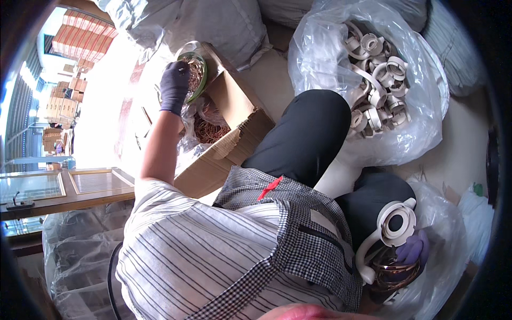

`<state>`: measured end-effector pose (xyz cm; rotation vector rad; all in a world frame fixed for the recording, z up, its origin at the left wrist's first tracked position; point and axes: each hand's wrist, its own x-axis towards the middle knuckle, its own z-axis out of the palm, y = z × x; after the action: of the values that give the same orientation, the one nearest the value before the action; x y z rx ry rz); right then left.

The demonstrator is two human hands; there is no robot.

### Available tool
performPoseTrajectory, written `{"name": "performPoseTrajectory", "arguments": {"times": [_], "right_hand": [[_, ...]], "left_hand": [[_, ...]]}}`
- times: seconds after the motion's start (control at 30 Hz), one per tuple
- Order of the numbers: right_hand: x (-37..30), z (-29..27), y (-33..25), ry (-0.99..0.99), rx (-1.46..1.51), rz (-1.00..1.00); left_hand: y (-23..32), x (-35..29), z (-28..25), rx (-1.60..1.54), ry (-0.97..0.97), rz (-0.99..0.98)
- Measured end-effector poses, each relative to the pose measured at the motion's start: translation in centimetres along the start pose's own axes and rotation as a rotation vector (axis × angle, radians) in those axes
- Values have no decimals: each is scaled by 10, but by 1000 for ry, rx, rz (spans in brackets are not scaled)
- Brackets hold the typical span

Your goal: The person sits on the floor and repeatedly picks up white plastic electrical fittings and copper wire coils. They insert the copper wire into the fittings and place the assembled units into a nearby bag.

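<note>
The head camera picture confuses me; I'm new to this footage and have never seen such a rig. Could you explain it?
There is no machine here: a person wears a wide-lens camera on the head, looking down, so straight edges bend near the rim. Picture left is the person's left.

The left hand, gloved, is at a round green container of thin copper-coloured pieces; whether it grips the rim is hard to tell. Beside it stands an open cardboard box with more such pieces inside. The right hand, in a purple glove, seems to hold a white plastic piece with a ring and a curved arm. Ahead, on the right, a clear plastic bag holds many similar pieces.
</note>
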<state>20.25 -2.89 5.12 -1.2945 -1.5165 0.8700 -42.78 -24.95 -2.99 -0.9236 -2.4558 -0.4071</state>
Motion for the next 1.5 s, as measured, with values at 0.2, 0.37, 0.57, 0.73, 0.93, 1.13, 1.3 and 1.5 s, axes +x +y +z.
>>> {"name": "performPoseTrajectory", "arguments": {"times": [0.2,0.37,0.57,0.73,0.93,1.13,1.3,1.5], "right_hand": [[-1,-39,57,-148,112,-133],[-13,-40,68,-2,-62,24],[-4,0,1,-109,-69,-42],[0,0,14,-90,-40,-60],[20,-2,-10,-69,-66,-96],[34,-4,-6,-60,10,-158],[23,-15,6,-38,406,-39],[13,-21,7,-25,412,-80]], "left_hand": [[-89,-9,18,198,-96,-268],[-89,2,38,169,-112,-266],[-102,0,37,157,-62,-294],[25,12,20,-296,37,-127],[312,-36,-66,-1211,-515,615],[449,-106,-106,-1857,-1279,918],[463,-115,-121,-1829,-1979,265],[451,-115,-115,-1900,-1696,106]]}}
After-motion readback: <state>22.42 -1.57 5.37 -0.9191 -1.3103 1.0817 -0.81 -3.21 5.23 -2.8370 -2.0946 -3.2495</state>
